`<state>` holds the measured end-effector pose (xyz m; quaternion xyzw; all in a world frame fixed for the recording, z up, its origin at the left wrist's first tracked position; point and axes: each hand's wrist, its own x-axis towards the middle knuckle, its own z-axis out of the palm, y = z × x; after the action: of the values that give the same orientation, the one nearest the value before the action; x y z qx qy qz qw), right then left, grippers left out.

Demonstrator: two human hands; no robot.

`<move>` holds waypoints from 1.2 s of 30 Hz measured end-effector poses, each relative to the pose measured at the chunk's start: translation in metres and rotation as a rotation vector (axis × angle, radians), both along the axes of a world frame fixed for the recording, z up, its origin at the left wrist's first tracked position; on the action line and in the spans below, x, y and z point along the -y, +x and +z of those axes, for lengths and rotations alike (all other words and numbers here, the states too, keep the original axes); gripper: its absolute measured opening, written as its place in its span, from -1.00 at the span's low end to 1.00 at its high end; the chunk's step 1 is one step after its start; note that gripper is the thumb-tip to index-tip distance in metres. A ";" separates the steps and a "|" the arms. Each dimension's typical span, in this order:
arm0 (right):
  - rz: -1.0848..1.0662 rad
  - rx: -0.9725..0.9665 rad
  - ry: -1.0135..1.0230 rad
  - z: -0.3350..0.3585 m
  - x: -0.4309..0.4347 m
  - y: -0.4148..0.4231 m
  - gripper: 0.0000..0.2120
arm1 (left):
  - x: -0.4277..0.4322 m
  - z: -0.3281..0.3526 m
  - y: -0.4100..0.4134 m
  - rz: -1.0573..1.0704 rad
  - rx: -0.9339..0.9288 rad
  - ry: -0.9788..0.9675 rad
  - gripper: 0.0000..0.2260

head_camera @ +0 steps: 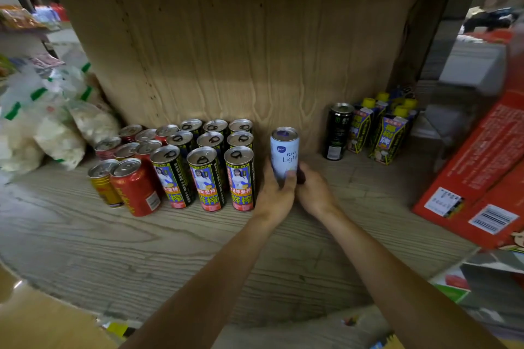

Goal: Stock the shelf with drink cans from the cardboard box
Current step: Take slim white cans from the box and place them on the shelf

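Reaching forward side by side, the left hand (276, 193) clamps its thumb round the upright white can (284, 150); the right hand (314, 190) curls its fingers against the can's base.

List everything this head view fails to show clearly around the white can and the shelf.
- Head view: the white can base, covered by the left hand and right hand.
- Right hand's fingertips and a dark thing beside them: behind the can, grip unclear.
- Rear black-and-yellow cans: labels hidden by the front row.
- Red carton: cut by the right edge, print blurred.
- Brown cardboard: cropped at the bottom-left corner, contents unseen.
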<state>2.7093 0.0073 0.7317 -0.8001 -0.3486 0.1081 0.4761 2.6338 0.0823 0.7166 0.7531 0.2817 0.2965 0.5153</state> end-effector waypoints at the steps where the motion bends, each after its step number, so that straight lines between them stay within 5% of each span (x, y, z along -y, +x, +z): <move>1: 0.004 -0.007 0.006 0.002 -0.003 0.001 -0.58 | -0.001 0.001 0.002 0.006 0.007 -0.004 -0.38; 3: 0.015 -0.027 0.018 0.003 -0.010 0.003 -0.60 | -0.003 0.003 0.006 0.024 0.005 -0.016 -0.37; 7: -0.003 -0.088 0.072 0.001 -0.025 0.013 -0.34 | -0.009 -0.001 0.014 0.050 0.000 -0.059 -0.29; 12: -0.022 -0.067 0.009 0.000 -0.038 0.023 -0.62 | -0.015 -0.005 0.021 0.067 -0.002 -0.066 -0.28; 23: -0.034 -0.078 0.062 -0.011 -0.054 0.030 -0.37 | -0.029 -0.004 0.031 0.106 -0.003 -0.132 -0.18; 36: -0.058 -0.027 0.092 -0.013 -0.061 0.032 -0.75 | -0.029 0.002 0.037 0.146 -0.044 -0.105 -0.01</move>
<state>2.7409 0.0688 0.7183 -0.7857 -0.3232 0.0889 0.5200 2.6707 0.1116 0.7189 0.7090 0.3623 0.3013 0.5247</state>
